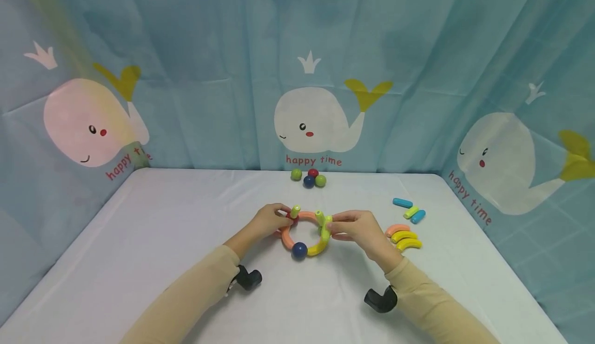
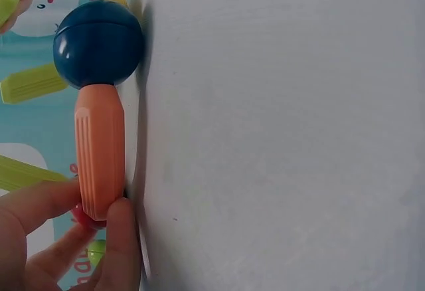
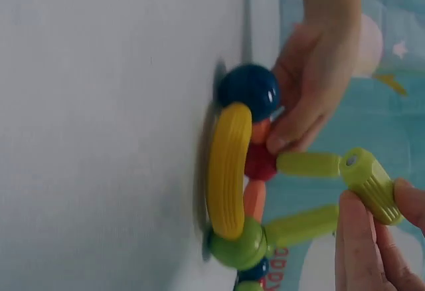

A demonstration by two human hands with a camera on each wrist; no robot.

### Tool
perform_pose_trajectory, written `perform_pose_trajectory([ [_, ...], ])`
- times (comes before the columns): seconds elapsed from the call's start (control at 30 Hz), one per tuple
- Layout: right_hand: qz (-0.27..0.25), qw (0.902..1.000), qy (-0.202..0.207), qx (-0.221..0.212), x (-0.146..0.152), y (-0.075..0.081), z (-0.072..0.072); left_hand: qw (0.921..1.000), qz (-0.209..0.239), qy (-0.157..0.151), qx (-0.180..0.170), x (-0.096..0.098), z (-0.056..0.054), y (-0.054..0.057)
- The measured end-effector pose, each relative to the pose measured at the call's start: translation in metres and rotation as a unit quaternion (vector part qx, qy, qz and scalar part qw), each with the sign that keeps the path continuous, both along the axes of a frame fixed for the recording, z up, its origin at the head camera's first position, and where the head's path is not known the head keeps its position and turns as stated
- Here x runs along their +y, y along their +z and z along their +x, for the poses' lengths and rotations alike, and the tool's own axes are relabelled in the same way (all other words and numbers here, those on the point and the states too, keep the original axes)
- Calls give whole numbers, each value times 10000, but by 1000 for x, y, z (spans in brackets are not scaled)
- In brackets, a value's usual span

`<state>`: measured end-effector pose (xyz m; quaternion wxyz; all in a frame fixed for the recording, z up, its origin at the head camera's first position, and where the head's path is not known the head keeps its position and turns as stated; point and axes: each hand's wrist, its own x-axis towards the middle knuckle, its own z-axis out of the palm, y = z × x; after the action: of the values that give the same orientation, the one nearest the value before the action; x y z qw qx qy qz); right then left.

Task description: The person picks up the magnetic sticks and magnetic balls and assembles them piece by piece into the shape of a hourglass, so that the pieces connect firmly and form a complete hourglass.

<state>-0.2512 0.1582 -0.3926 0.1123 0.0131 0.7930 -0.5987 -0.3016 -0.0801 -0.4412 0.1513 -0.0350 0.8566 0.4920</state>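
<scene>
A ring of curved rods and balls lies mid-table, with a blue ball (image 1: pixel 299 251) in front, a yellow curved rod (image 3: pixel 228 171), a green ball (image 3: pixel 237 243) and an orange curved rod (image 2: pixel 101 151). My left hand (image 1: pixel 268 221) grips the red ball (image 3: pixel 261 163) at the ring's left side, fingers partly covering it. A green stick (image 3: pixel 309 164) stands up from that red ball; another green stick (image 3: pixel 302 228) rises from the green ball. Between thumb and fingers, my right hand (image 1: pixel 359 228) pinches a loose-looking short green stick (image 3: pixel 375 194) above the ring's right side.
Behind the ring sit several balls, including a dark blue ball (image 1: pixel 309 182) and a red ball (image 1: pixel 313 172). To the right lie blue sticks (image 1: pixel 402 202), a green stick (image 1: pixel 411 212), an orange curved rod (image 1: pixel 397 229) and yellow curved rods (image 1: pixel 409 244). A whale-print curtain (image 1: pixel 209 127) encloses the table.
</scene>
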Motion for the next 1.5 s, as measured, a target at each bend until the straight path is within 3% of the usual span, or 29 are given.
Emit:
perform_pose_trajectory([
  [0.6, 276, 9987, 306, 315, -38, -14, 5, 10000, -70, 3, 19, -1, 0, -1],
  [1.37, 487, 9962, 444, 570, -48, -20, 4, 10000, -20, -34, -18, -2, 0, 0],
  [1.5, 293, 9974, 408, 508, -42, -19, 5, 9999, 85, -76, 92, -5, 2, -1],
])
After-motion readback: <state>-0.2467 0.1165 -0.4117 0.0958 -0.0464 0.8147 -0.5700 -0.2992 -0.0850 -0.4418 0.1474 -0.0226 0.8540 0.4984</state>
